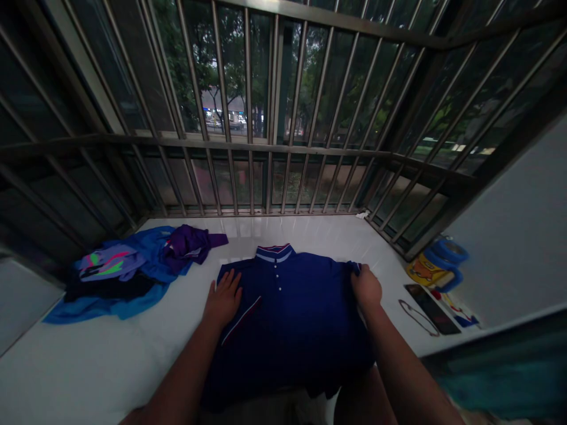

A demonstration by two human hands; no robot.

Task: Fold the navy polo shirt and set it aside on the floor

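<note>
A dark blue polo shirt (296, 307) with a striped collar and white buttons lies face up on the white ledge (88, 366), its hem hanging over the near edge. My left hand (222, 300) rests flat on the shirt's left shoulder, fingers stretched out. My right hand (365, 285) is closed on the shirt's right sleeve edge, gripping the cloth.
A heap of clothes (128, 271) in blue, purple and black lies at the left. At the right sit a yellow mug with blue handle (436, 265), a dark flat phone-like object (432, 309), a thin loop (417, 316) and small items. Metal window bars (266, 147) fence the far side.
</note>
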